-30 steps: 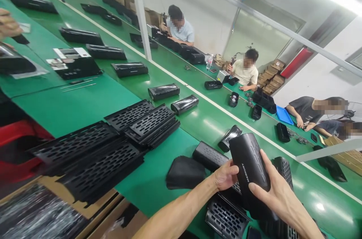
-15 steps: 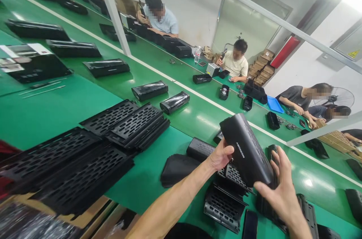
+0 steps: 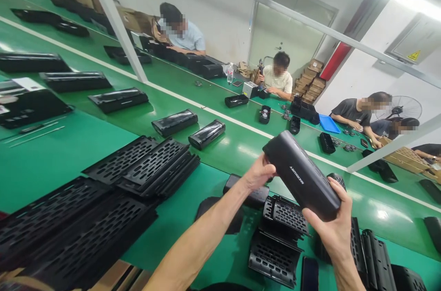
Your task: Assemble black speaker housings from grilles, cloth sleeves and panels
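Note:
A black plastic speaker housing [image 3: 299,176] with MERKURY lettering is held up at a tilt between my two hands. My left hand [image 3: 261,173] grips its far left end, with the fingers partly hidden behind it. Around the lower right end my right hand [image 3: 332,224] is closed, thumb on the near face and fingers on the far side. Below the housing lie slotted black grille panels [image 3: 275,254], slightly curved and stacked. Another black housing [image 3: 253,194] rests on the green table behind my left wrist.
More grille panels [image 3: 93,217] are piled at left. A dark phone [image 3: 310,272] lies near the front edge. Film-covered black housings [image 3: 206,134] sit along the green bench [image 3: 237,144]. White posts [image 3: 115,29] rise from it. Several co-workers sit across, one in a pale yellow shirt [image 3: 284,82].
My right hand has closed from spread fingers onto the housing's lower end. The housing has turned a little, its lettering tilting differently. The whole view has shifted slightly.

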`<state>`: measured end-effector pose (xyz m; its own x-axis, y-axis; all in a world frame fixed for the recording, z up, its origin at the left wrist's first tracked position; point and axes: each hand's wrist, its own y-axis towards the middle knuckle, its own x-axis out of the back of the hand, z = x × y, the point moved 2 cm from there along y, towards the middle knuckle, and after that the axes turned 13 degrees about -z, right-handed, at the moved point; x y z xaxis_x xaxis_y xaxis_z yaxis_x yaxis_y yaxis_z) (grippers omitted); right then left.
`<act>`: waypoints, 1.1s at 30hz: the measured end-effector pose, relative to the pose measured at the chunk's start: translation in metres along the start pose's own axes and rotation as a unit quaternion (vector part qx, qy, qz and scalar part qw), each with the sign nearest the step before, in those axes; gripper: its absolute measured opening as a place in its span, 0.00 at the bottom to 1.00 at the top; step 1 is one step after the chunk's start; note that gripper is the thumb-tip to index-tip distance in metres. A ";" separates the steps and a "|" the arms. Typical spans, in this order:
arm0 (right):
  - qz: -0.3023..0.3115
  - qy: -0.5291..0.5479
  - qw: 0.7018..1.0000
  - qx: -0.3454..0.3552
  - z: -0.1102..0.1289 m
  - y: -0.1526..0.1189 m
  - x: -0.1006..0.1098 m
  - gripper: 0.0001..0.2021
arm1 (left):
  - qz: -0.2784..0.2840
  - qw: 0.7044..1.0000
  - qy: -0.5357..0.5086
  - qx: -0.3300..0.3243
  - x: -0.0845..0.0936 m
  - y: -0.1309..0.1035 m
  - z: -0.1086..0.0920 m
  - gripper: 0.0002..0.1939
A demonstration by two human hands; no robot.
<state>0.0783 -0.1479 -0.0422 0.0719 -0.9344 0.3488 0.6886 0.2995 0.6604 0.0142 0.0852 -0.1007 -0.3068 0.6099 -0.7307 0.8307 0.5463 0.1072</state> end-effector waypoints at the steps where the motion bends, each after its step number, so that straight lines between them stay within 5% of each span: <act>1: 0.015 0.001 1.000 -0.013 0.000 0.002 0.005 0.38 | -0.004 0.999 0.034 -0.041 0.004 0.004 -0.016 0.47; 4: 0.066 0.006 0.997 -0.032 0.004 0.013 0.016 0.38 | 0.072 0.975 0.190 -0.089 0.007 0.013 -0.057 0.61; 8: 0.070 0.038 0.996 -0.027 0.011 0.034 0.020 0.43 | 0.122 0.952 0.260 -0.102 -0.002 0.013 -0.082 0.60; 12: 0.088 0.088 0.992 -0.008 0.020 0.048 0.016 0.49 | 0.093 0.953 0.236 -0.164 -0.012 0.011 -0.086 0.53; 15: 0.101 0.093 0.990 0.016 0.025 0.055 0.015 0.44 | 0.100 0.955 0.228 -0.163 -0.016 0.011 -0.087 0.52; 22: 0.085 0.084 0.991 0.053 0.020 0.066 0.019 0.34 | 0.147 0.949 0.252 -0.120 -0.019 0.005 -0.096 0.65; 33: 0.012 0.051 0.988 0.144 0.022 0.055 0.015 0.36 | 0.063 0.943 0.263 -0.192 -0.036 0.002 -0.100 0.53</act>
<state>0.1013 -0.1412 0.0138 0.1691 -0.9364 0.3074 0.4523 0.3508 0.8199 -0.0200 0.1220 -0.0067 -0.4890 0.8291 -0.2710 0.6769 0.5567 0.4816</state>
